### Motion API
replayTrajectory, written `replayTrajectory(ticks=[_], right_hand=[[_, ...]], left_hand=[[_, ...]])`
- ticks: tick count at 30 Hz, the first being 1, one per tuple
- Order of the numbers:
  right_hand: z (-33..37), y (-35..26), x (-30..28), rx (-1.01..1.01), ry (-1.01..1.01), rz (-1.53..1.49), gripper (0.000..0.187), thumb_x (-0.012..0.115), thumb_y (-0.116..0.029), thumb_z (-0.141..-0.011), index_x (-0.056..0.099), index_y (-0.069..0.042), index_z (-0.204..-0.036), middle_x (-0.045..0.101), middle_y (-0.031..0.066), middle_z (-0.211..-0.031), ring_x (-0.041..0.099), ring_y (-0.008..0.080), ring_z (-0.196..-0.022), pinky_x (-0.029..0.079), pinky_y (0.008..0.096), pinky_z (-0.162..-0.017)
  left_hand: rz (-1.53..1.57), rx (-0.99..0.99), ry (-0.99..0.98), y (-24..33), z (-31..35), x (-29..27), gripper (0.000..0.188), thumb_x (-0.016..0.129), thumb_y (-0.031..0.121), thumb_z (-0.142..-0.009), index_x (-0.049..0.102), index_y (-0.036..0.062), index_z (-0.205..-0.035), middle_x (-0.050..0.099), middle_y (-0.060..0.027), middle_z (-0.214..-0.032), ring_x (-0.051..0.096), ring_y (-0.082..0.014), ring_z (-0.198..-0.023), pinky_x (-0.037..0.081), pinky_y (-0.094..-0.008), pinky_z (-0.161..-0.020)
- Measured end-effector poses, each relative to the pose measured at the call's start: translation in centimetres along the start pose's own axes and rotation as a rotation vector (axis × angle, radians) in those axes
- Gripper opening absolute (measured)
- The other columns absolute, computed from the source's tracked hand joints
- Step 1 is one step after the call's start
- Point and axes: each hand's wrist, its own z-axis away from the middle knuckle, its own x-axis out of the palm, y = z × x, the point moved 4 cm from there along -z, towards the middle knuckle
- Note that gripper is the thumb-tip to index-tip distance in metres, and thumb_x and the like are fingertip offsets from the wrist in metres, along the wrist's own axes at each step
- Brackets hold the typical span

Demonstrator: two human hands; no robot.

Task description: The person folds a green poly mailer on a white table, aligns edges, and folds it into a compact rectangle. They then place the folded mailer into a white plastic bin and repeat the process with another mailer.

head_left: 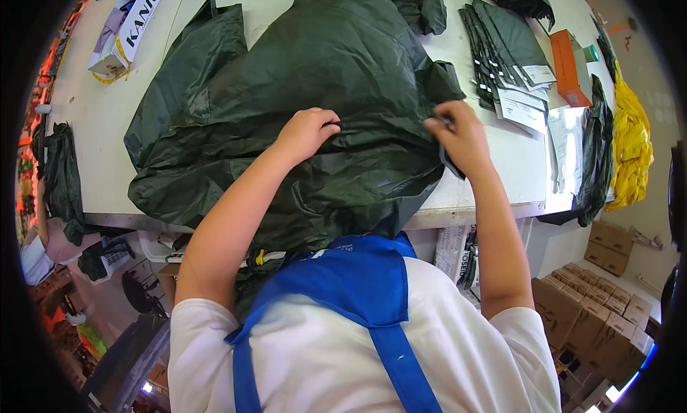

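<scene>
A dark green raincoat-like garment [322, 70] of thin, shiny fabric lies spread and wrinkled over the white table, its lower part hanging past the front edge toward me. My left hand [306, 133] rests on its middle, fingers curled in and pinching a fold. At the garment's right side my right hand [458, 130] is closed, thumb against fingers, around something small and dark. Whether that is a bit of the fabric or a small tool is hard to see. A dark strip hangs below this hand along the garment's edge.
Folded dark green pieces with white labels [512, 48] lie at the right, beside an orange box [570, 68]. A white box [127, 34] stands far left on the table [93, 170]. Yellow fabric [630, 145] hangs at the right; cartons [594, 306] are stacked below. Another person [50, 248] is at left.
</scene>
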Motion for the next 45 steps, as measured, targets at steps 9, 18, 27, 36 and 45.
replayTrajectory(ticks=[9, 18, 27, 36, 45], right_hand=[[-7.7, 8.2, 5.3, -0.125, -0.413, 0.136, 0.022, 0.067, -0.018, -0.076, 0.064, -0.005, -0.094, 0.066, 0.013, -0.09, 0.063, 0.0332, -0.086, 0.049, 0.038, -0.076], [-9.8, 11.3, 7.0, 0.236, -0.439, 0.008, 0.016, 0.071, -0.011, -0.074, 0.064, -0.002, -0.084, 0.064, 0.011, -0.073, 0.062, 0.023, -0.06, 0.05, 0.0335, -0.061], [-11.7, 12.7, 7.7, 0.32, -0.49, -0.012, 0.014, 0.073, -0.012, -0.072, 0.064, -0.003, -0.077, 0.063, 0.0066, -0.067, 0.059, 0.015, -0.055, 0.048, 0.0299, -0.056], [-7.9, 19.6, -2.2, 0.201, -0.177, 0.485, 0.017, 0.07, -0.012, -0.071, 0.06, -0.001, -0.079, 0.063, 0.0182, -0.077, 0.062, 0.0355, -0.08, 0.047, 0.0432, -0.07], [-3.1, 2.2, 10.3, -0.128, -0.042, -0.116, 0.019, 0.063, -0.01, -0.08, 0.064, -0.01, -0.099, 0.065, 0.0083, -0.096, 0.063, 0.0267, -0.087, 0.05, 0.0357, -0.077]], left_hand=[[-0.151, -0.091, 0.059, -3.1, -3.4, 1.9, 0.014, 0.061, 0.014, -0.081, 0.064, 0.0059, -0.092, 0.063, -0.0137, -0.092, 0.059, -0.0337, -0.089, 0.047, -0.0421, -0.076], [-0.029, -0.246, 0.01, -5.1, -6.0, 2.0, 0.015, 0.073, 0.011, -0.071, 0.065, 0.0026, -0.081, 0.064, -0.0101, -0.07, 0.061, -0.0217, -0.065, 0.048, -0.0323, -0.062], [-0.006, -0.287, -0.108, -6.5, -6.9, 2.1, 0.016, 0.077, 0.012, -0.07, 0.064, 0.0036, -0.076, 0.063, -0.0079, -0.068, 0.059, -0.0158, -0.062, 0.046, -0.0302, -0.059], [-0.394, -0.248, 0.049, -6.4, 6.8, -5.9, 0.018, 0.064, 0.021, -0.081, 0.063, 0.0065, -0.091, 0.064, -0.0134, -0.087, 0.06, -0.0342, -0.084, 0.048, -0.0414, -0.072], [-0.332, -0.279, 0.177, -8.0, 9.4, -7.5, 0.014, 0.066, 0.014, -0.079, 0.064, 0.0053, -0.091, 0.062, -0.012, -0.088, 0.059, -0.0338, -0.085, 0.047, -0.0408, -0.073]])
